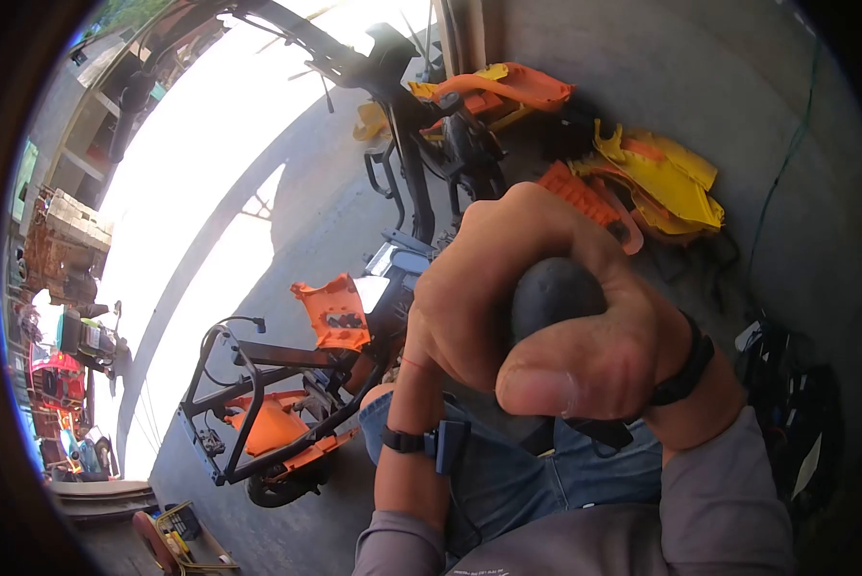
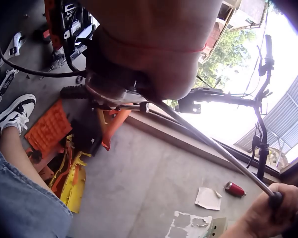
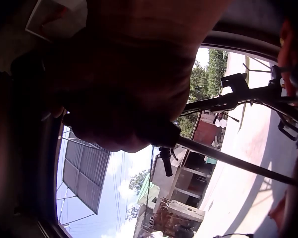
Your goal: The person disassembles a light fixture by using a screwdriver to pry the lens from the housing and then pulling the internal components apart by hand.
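Note:
A slim metal rod (image 2: 213, 144) runs between the two hands in the left wrist view. At its lower right end, my right hand (image 2: 268, 213) is curled round a black rounded handle (image 2: 275, 199). At the rod's other end, my left hand (image 2: 144, 54) grips it near a dark part, the fingers mostly hidden. In the head view my right hand (image 1: 565, 298) wraps the black handle (image 1: 556, 298), thumb across the front, and covers most of my left hand behind it. The right wrist view shows the rod (image 3: 233, 161) leaving my dark, shadowed right hand (image 3: 124, 94).
A partly stripped vehicle frame (image 1: 248, 374) with orange panels (image 1: 333, 312) stands at left in the head view. Yellow panels (image 1: 666, 182) and orange ones lie on the floor beyond the hands. A red can (image 2: 234, 189) and paper (image 2: 208, 198) lie on the floor.

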`<act>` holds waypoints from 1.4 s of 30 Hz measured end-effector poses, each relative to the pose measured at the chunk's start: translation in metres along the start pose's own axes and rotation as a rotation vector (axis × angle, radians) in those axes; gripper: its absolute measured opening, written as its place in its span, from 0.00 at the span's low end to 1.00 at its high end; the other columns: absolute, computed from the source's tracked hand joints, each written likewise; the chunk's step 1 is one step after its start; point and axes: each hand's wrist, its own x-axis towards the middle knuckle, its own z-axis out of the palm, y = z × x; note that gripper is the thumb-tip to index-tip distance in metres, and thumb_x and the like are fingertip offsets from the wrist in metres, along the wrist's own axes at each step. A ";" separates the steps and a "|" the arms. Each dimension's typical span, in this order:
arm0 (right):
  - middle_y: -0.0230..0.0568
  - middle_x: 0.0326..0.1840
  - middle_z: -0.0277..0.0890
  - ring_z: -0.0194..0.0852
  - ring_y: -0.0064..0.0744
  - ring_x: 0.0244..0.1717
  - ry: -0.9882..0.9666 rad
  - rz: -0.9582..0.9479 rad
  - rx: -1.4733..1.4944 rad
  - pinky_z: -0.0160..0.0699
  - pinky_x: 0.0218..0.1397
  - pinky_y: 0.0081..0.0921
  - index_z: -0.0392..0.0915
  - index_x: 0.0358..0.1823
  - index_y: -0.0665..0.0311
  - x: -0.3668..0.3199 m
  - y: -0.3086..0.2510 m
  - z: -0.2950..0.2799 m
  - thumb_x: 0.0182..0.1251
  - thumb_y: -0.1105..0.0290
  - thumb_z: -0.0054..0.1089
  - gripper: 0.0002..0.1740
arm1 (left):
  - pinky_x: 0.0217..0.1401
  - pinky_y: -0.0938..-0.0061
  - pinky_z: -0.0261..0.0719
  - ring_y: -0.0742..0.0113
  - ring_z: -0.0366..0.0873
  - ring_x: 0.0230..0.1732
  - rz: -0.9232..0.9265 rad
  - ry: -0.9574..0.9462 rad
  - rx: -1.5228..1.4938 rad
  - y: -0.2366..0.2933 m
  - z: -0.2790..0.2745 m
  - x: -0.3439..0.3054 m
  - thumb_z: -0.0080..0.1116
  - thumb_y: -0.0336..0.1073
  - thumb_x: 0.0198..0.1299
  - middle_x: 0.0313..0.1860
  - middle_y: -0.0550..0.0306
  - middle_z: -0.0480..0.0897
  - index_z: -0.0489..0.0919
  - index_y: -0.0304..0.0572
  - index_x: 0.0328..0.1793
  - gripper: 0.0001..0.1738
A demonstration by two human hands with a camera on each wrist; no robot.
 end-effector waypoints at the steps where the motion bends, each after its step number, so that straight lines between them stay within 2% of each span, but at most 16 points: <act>1: 0.37 0.18 0.69 0.78 0.34 0.27 0.005 0.001 0.000 0.81 0.38 0.33 0.77 0.34 0.68 -0.002 0.000 0.003 0.51 0.57 0.70 0.21 | 0.32 0.74 0.76 0.67 0.78 0.31 -0.008 -0.005 0.011 -0.001 0.001 0.000 0.44 0.51 0.72 0.35 0.55 0.80 0.76 0.36 0.45 0.23; 3: 0.38 0.16 0.69 0.75 0.32 0.22 0.230 0.044 0.081 0.80 0.36 0.30 0.77 0.30 0.68 -0.005 -0.002 0.011 0.50 0.55 0.70 0.21 | 0.31 0.74 0.76 0.67 0.78 0.30 -0.024 -0.015 0.032 -0.003 0.002 0.001 0.44 0.51 0.72 0.34 0.55 0.79 0.76 0.36 0.44 0.23; 6: 0.38 0.16 0.69 0.71 0.30 0.20 0.265 0.059 -0.007 0.80 0.35 0.29 0.78 0.31 0.67 -0.004 -0.003 0.009 0.49 0.56 0.70 0.20 | 0.30 0.74 0.75 0.67 0.77 0.29 -0.040 -0.030 0.061 -0.003 0.008 0.004 0.44 0.51 0.72 0.33 0.56 0.79 0.76 0.37 0.43 0.23; 9: 0.38 0.19 0.71 0.72 0.28 0.23 0.017 0.071 0.010 0.79 0.36 0.30 0.79 0.37 0.67 -0.004 -0.004 -0.006 0.52 0.59 0.69 0.19 | 0.28 0.74 0.75 0.67 0.76 0.27 -0.056 -0.047 0.092 -0.005 0.008 0.002 0.44 0.51 0.72 0.31 0.56 0.78 0.75 0.37 0.42 0.23; 13: 0.38 0.22 0.73 0.73 0.27 0.24 -0.003 0.047 0.050 0.77 0.34 0.30 0.78 0.39 0.65 -0.009 0.002 -0.005 0.54 0.62 0.67 0.16 | 0.26 0.74 0.74 0.68 0.76 0.25 -0.080 -0.060 0.131 -0.011 0.009 0.000 0.44 0.52 0.72 0.30 0.56 0.78 0.75 0.38 0.40 0.23; 15: 0.38 0.24 0.73 0.72 0.27 0.23 0.219 -0.057 0.003 0.74 0.30 0.27 0.78 0.36 0.65 -0.014 0.006 0.004 0.55 0.63 0.66 0.14 | 0.25 0.74 0.73 0.68 0.75 0.24 -0.090 -0.065 0.150 -0.012 0.009 0.000 0.44 0.52 0.72 0.29 0.56 0.77 0.75 0.38 0.40 0.23; 19: 0.38 0.23 0.72 0.71 0.26 0.22 0.233 -0.047 0.086 0.72 0.26 0.24 0.76 0.31 0.67 -0.014 0.009 -0.004 0.56 0.62 0.64 0.14 | 0.23 0.74 0.73 0.68 0.74 0.22 -0.107 -0.081 0.191 -0.012 0.010 0.003 0.43 0.52 0.72 0.27 0.56 0.77 0.74 0.39 0.38 0.23; 22: 0.36 0.30 0.77 0.74 0.20 0.27 0.122 0.034 0.234 0.77 0.29 0.19 0.79 0.42 0.73 -0.016 0.014 -0.023 0.61 0.63 0.64 0.17 | 0.21 0.74 0.72 0.68 0.74 0.21 -0.124 -0.091 0.220 -0.012 0.008 0.004 0.43 0.53 0.72 0.26 0.56 0.76 0.74 0.39 0.37 0.23; 25: 0.30 0.17 0.66 0.57 0.14 0.14 0.098 0.068 0.222 0.55 0.15 0.16 0.73 0.25 0.65 -0.013 0.010 -0.032 0.70 0.54 0.52 0.22 | 0.19 0.74 0.72 0.69 0.73 0.18 -0.148 -0.038 0.224 -0.013 0.009 -0.002 0.44 0.56 0.70 0.25 0.56 0.76 0.74 0.40 0.37 0.25; 26: 0.30 0.17 0.66 0.57 0.14 0.14 0.090 0.066 0.215 0.55 0.15 0.16 0.73 0.25 0.65 -0.012 0.005 -0.028 0.70 0.54 0.52 0.22 | 0.19 0.74 0.72 0.69 0.73 0.18 -0.137 -0.042 0.223 -0.011 0.010 -0.001 0.44 0.56 0.70 0.25 0.56 0.76 0.74 0.40 0.37 0.25; 28: 0.34 0.10 0.57 0.52 0.22 0.10 0.602 0.130 -0.117 0.53 0.15 0.20 0.64 0.21 0.62 -0.017 -0.001 -0.012 0.71 0.53 0.41 0.24 | 0.20 0.73 0.74 0.67 0.76 0.20 0.025 0.253 0.118 -0.015 0.008 0.006 0.45 0.59 0.69 0.25 0.54 0.76 0.76 0.33 0.42 0.30; 29: 0.35 0.10 0.56 0.49 0.22 0.09 0.754 0.051 -0.196 0.53 0.15 0.21 0.63 0.22 0.62 -0.019 0.004 -0.006 0.73 0.51 0.35 0.25 | 0.20 0.73 0.74 0.66 0.74 0.18 0.131 0.255 0.124 -0.015 0.003 0.010 0.43 0.59 0.70 0.25 0.54 0.75 0.74 0.34 0.39 0.30; 32: 0.37 0.10 0.57 0.49 0.22 0.09 0.946 -0.066 -0.161 0.53 0.15 0.21 0.64 0.24 0.62 -0.032 0.005 0.013 0.74 0.51 0.33 0.25 | 0.20 0.75 0.74 0.67 0.73 0.17 0.250 0.326 0.022 -0.013 0.002 0.009 0.42 0.58 0.71 0.24 0.54 0.75 0.73 0.35 0.37 0.29; 34: 0.36 0.11 0.57 0.49 0.22 0.10 0.908 -0.102 -0.210 0.52 0.16 0.20 0.65 0.25 0.63 -0.039 0.002 0.031 0.73 0.50 0.38 0.25 | 0.20 0.75 0.73 0.67 0.72 0.16 0.303 0.303 0.012 -0.016 0.000 0.017 0.42 0.59 0.71 0.24 0.54 0.74 0.72 0.35 0.38 0.29; 36: 0.34 0.21 0.71 0.66 0.16 0.17 0.771 -0.169 -0.130 0.67 0.21 0.18 0.72 0.25 0.67 -0.042 -0.001 0.043 0.64 0.66 0.56 0.13 | 0.19 0.75 0.72 0.68 0.71 0.16 0.396 0.248 -0.009 -0.017 0.005 0.020 0.42 0.59 0.70 0.23 0.55 0.73 0.71 0.35 0.39 0.29; 42: 0.34 0.24 0.73 0.70 0.17 0.22 0.610 0.023 0.023 0.71 0.27 0.17 0.74 0.29 0.71 -0.039 -0.017 0.032 0.59 0.69 0.61 0.10 | 0.21 0.73 0.74 0.65 0.73 0.18 0.132 0.209 0.155 -0.010 0.009 0.009 0.44 0.60 0.69 0.25 0.54 0.74 0.71 0.35 0.41 0.29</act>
